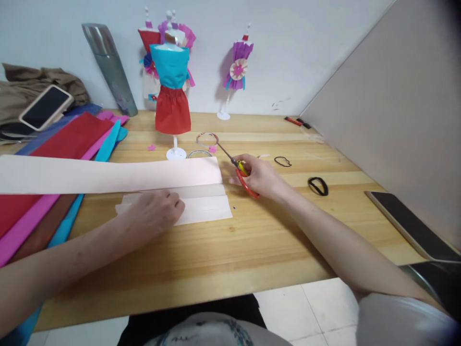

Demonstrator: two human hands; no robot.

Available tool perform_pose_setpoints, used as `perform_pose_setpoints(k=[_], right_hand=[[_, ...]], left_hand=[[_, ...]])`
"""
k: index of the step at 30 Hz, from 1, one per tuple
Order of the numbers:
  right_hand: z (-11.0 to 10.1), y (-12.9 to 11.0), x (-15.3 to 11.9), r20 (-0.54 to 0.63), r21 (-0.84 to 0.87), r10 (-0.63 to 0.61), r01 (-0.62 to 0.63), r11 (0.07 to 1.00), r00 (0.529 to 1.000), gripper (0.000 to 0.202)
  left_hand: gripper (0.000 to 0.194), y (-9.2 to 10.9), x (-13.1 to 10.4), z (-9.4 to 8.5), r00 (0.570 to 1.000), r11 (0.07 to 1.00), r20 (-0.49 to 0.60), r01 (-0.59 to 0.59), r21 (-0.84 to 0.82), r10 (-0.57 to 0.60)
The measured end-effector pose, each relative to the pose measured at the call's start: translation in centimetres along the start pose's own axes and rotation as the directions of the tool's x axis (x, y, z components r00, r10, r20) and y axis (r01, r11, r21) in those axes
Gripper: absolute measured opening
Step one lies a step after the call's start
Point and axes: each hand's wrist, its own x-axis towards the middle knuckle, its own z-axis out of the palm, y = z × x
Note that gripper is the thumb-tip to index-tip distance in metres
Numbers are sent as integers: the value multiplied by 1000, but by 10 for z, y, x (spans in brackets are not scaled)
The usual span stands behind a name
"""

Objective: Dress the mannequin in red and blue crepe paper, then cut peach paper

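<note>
My right hand (257, 177) is closed around the red and yellow handles of a pair of scissors (247, 185), whose blades point up and left. A long pale pink paper strip (108, 175) stretches in from the left edge and ends near the scissors. Below it lies a shorter pale piece (205, 209). My left hand (162, 209) rests on the pale paper with its fingers curled together; what they may pinch is hidden.
Dressed mini mannequins (173, 110) stand at the back, near a leaning bottle (111, 72). Coloured paper sheets (72, 137) and a phone (46, 107) lie left. Black bands (318, 186) and another dark-screened device (414, 223) lie right. Tape rings (207, 140) sit behind the strip.
</note>
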Motion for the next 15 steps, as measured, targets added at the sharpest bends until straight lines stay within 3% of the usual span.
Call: perform_pose_setpoints(k=[3, 8, 15], right_hand=[[-2, 1, 3, -31, -76, 66, -69, 995, 997, 56], [-2, -9, -1, 13, -197, 78, -74, 978, 997, 62], [3, -7, -1, 123, -302, -77, 112, 947, 989, 53]], left_hand=[[29, 5, -2, 1, 1000, 1000, -2, -20, 12, 20], [31, 11, -5, 0, 999, 999, -35, -35, -7, 35], [29, 8, -8, 7, 996, 980, -88, -3, -199, -14]])
